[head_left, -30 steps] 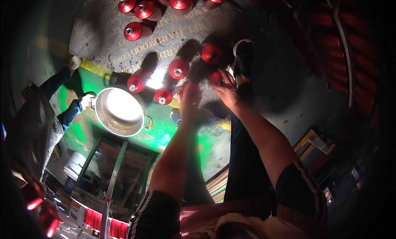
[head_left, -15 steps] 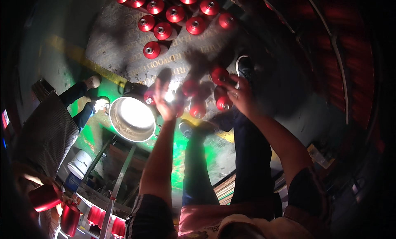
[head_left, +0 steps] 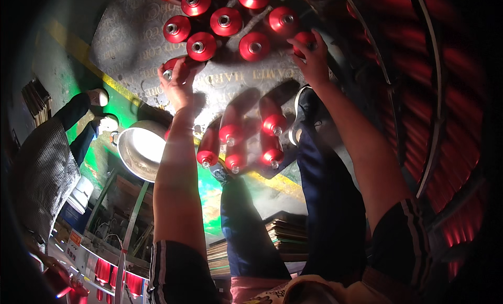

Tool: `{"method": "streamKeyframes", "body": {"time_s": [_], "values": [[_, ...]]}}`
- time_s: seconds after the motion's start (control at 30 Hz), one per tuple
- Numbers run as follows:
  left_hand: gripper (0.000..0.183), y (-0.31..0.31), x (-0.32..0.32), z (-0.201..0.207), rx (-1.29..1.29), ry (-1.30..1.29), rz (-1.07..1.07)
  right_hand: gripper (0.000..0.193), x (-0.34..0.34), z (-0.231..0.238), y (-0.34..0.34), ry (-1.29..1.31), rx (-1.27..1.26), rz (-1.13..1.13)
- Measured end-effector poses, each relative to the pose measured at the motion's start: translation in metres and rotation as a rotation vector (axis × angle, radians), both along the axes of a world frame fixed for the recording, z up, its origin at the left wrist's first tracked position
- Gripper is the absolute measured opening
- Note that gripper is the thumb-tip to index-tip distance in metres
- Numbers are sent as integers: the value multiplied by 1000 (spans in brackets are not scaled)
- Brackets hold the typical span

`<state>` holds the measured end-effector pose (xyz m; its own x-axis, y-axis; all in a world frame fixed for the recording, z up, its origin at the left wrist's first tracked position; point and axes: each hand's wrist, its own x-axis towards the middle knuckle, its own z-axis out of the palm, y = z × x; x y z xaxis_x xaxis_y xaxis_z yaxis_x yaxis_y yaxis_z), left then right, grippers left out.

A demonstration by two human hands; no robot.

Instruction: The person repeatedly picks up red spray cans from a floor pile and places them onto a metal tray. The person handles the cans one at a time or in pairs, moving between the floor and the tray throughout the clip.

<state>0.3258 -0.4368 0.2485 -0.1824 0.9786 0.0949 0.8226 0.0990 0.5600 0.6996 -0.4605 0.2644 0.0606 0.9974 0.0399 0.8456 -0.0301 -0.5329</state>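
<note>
My left hand [head_left: 178, 86] has its fingers around the top of a red metal bottle [head_left: 172, 66] at the near left of a standing group. On the right of that group, my right hand [head_left: 314, 63] grips another red bottle [head_left: 305, 43] between thumb and fingers. Several more red bottles with silver necks stand upright beyond and between my hands, among them one bottle [head_left: 224, 21] in the middle. Nearer to me, several red bottles lie on their sides with necks toward me, such as this lying bottle [head_left: 272, 125].
Printed board [head_left: 141, 68] lies under the bottles. A bright metal pot [head_left: 152, 170] stands left of my left forearm. At far left is another person in a grey apron [head_left: 50, 173]. Racked red pieces [head_left: 419, 105] line the right side. Stacked boards [head_left: 288, 238] lie near my legs.
Both hands have moved away from the lying bottles, forward to the standing group, and now hold a bottle each. The lying bottles are now uncovered. My view has shifted slightly.
</note>
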Motion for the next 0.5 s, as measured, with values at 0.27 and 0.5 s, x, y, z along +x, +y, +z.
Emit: {"method": "streamKeyframes", "body": {"time_s": [0.27,0.5], "values": [[48,-30,-47,30,-96,-411,150,54,35,24,-7,121,87,-83],[71,-170,-141,157,-136,-708,78,49,18,171,-103,860,-194,-390]]}}
